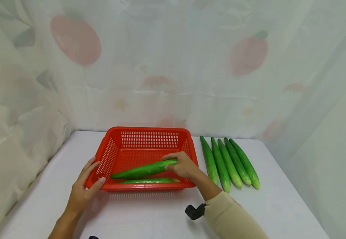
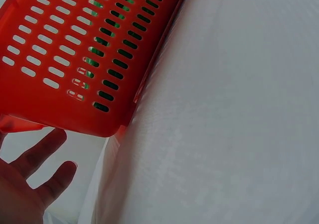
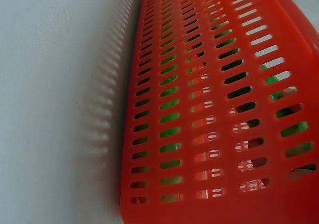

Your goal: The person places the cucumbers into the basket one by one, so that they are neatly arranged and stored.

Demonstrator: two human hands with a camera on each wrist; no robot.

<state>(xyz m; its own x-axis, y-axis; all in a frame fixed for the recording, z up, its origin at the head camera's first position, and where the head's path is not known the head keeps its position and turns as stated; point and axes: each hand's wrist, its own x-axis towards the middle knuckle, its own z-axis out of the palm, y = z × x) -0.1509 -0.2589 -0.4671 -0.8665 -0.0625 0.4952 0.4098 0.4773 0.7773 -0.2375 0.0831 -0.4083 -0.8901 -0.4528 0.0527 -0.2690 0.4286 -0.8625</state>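
In the head view, my right hand (image 1: 183, 164) grips a long green cucumber (image 1: 144, 170) by its right end, inside the red basket (image 1: 149, 131). Its left end tilts down toward the basket's left front. Below it, another cucumber (image 1: 149, 181) lies along the front wall, partly hidden by the rim. My left hand (image 1: 83, 186) holds the basket's front left corner, thumb on the rim and fingers along the left side. In the left wrist view, two spread fingers (image 2: 57, 181) show beside the rim. The right wrist view shows the slotted basket wall (image 3: 199, 109), with green behind it.
Several cucumbers (image 1: 234, 159) lie side by side on the white table (image 1: 280, 205), right of the basket. A pale curtain with fruit prints (image 1: 173, 66) hangs behind the table and along both sides. A black device (image 1: 195, 211) juts out at the right wrist.
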